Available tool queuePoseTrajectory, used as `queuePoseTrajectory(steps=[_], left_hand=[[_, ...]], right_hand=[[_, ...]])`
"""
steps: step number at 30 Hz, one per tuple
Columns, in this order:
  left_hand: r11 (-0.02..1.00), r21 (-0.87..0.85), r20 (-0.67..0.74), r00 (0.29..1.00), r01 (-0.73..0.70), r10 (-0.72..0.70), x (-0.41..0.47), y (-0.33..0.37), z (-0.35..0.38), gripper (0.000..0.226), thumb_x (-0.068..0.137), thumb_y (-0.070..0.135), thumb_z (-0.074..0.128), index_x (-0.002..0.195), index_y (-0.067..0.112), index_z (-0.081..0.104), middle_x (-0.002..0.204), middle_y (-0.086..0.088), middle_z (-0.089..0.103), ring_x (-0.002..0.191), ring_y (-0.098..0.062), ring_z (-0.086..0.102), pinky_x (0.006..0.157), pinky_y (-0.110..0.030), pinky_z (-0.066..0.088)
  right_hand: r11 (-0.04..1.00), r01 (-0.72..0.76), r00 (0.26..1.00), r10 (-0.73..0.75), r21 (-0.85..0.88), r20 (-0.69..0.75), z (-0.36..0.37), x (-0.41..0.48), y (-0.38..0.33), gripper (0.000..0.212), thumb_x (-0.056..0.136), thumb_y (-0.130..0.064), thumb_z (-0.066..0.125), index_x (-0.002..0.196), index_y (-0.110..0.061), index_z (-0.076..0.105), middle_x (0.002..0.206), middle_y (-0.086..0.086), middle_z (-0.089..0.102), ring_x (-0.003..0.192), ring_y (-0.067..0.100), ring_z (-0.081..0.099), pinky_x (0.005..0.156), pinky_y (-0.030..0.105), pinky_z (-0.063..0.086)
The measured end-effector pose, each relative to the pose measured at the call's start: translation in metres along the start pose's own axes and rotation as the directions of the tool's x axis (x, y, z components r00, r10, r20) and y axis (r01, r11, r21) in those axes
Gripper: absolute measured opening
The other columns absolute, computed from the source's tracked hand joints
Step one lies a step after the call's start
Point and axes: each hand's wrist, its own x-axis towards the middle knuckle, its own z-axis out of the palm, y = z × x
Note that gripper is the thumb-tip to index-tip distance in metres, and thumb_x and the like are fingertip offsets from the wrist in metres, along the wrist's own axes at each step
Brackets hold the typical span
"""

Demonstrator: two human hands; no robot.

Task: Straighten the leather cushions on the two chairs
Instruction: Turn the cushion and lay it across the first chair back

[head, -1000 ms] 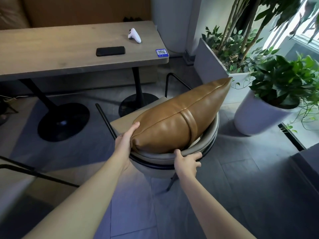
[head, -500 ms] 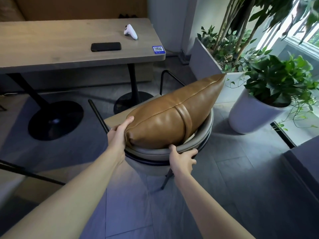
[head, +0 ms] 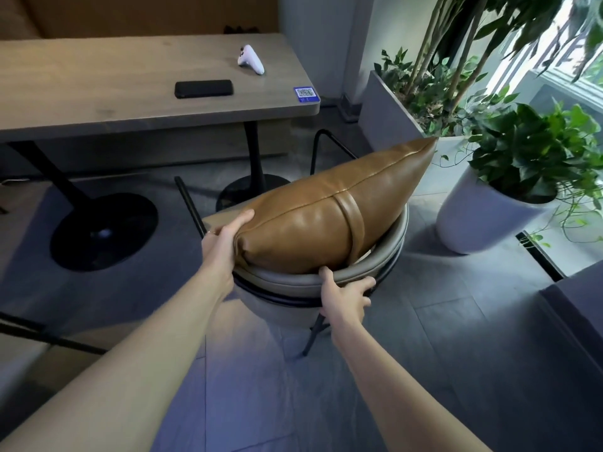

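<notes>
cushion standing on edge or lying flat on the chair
On edge: the cushion rests in the chair, top seam up, left hand holding its end.

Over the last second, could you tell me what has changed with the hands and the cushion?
Almost nothing: the left hand cups the brown leather cushion's near end, the right hand grips the grey padded chair rim. The cushion stays propped on the chair; only the camera shifted.

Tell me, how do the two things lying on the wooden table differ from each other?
The phone is black, flat and rectangular; the controller is white, curved and bulkier. The phone lies nearer the table's front edge, the controller farther back and to the right. Both rest loose on the tabletop, apart from each other and untouched by either hand.
</notes>
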Motion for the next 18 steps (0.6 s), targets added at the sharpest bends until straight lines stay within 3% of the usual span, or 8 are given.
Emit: queuePoseTrajectory(steps=[2,5,6,8,9,11,14,18], left_hand=[[1.000,-0.016,0.018,1.000,0.001,-0.001,0.014,0.008,-0.005,0.064,0.060,0.041,0.095,0.115,0.014,0.074,0.106,-0.007,0.079,0.099,-0.027,0.075,0.086,-0.037,0.059],[1.000,-0.025,0.072,0.997,-0.016,0.018,0.029,0.021,-0.014,0.078,0.049,0.049,0.096,0.117,0.019,0.077,0.111,-0.007,0.079,0.103,-0.028,0.075,0.091,-0.039,0.058],[1.000,-0.012,0.105,0.994,-0.017,0.018,0.033,0.024,-0.018,0.077,0.052,0.054,0.094,0.119,0.021,0.077,0.114,-0.007,0.079,0.106,-0.029,0.074,0.090,-0.038,0.058],[0.999,-0.035,0.111,0.993,-0.026,0.030,0.034,0.025,-0.022,0.056,0.078,0.057,0.077,0.120,0.021,0.076,0.113,-0.005,0.078,0.109,-0.026,0.073,0.086,-0.035,0.056],[0.998,-0.053,0.061,0.998,-0.029,0.032,0.031,0.020,-0.022,0.045,0.092,0.054,0.062,0.119,0.020,0.074,0.110,-0.004,0.078,0.109,-0.025,0.071,0.086,-0.034,0.055],[0.999,-0.021,-0.094,0.994,-0.050,0.048,0.025,-0.001,-0.023,0.041,0.101,0.046,0.045,0.126,0.021,0.065,0.118,-0.003,0.072,0.117,-0.025,0.064,0.095,-0.037,0.052],[0.996,0.077,-0.145,0.988,-0.042,0.053,-0.001,-0.042,-0.014,0.063,0.099,0.035,0.057,0.157,0.027,0.035,0.152,-0.003,0.053,0.137,-0.030,0.050,0.116,-0.051,0.038],[0.990,0.139,-0.070,0.998,0.019,-0.010,-0.025,-0.065,0.019,0.115,0.080,0.016,0.078,0.164,0.029,0.001,0.157,0.006,0.040,0.138,-0.024,0.045,0.119,-0.049,0.034]], right_hand=[[1.000,0.004,1.000,-0.004,0.013,0.006,0.015,0.004,-0.001,0.071,0.082,-0.058,0.063,0.122,-0.021,0.017,0.143,0.030,0.031,0.111,0.048,0.058,0.094,0.045,0.049],[0.999,-0.016,0.999,0.014,0.042,0.046,0.031,0.003,-0.004,0.085,0.093,-0.054,0.061,0.148,-0.012,0.012,0.150,0.031,0.026,0.124,0.046,0.049,0.088,0.039,0.037],[0.998,-0.026,0.997,0.022,0.050,0.075,0.034,0.002,-0.004,0.086,0.094,-0.055,0.059,0.150,-0.011,0.011,0.151,0.030,0.026,0.126,0.044,0.048,0.087,0.037,0.034],[0.998,0.016,0.986,-0.027,0.067,0.163,0.037,0.003,0.001,0.086,0.092,-0.059,0.060,0.148,-0.014,0.013,0.149,0.025,0.032,0.123,0.038,0.049,0.088,0.034,0.034],[0.995,0.027,0.975,-0.046,0.093,0.215,0.034,0.005,0.004,0.088,0.087,-0.063,0.065,0.144,-0.018,0.016,0.143,0.019,0.037,0.117,0.035,0.052,0.090,0.037,0.039],[0.987,0.013,0.957,-0.058,0.159,0.284,0.019,0.010,0.008,0.084,0.075,-0.068,0.075,0.128,-0.026,0.026,0.123,0.008,0.050,0.100,0.029,0.057,0.088,0.043,0.053],[0.990,0.027,0.969,-0.059,0.135,0.242,-0.018,0.028,0.003,0.064,0.079,-0.056,0.077,0.118,-0.024,0.037,0.110,0.009,0.061,0.092,0.034,0.071,0.074,0.044,0.060],[0.984,0.022,0.976,-0.059,0.178,0.208,-0.057,0.059,-0.024,0.080,0.076,-0.053,0.081,0.136,-0.037,0.030,0.132,0.008,0.057,0.102,0.035,0.069,0.081,0.054,0.062]])
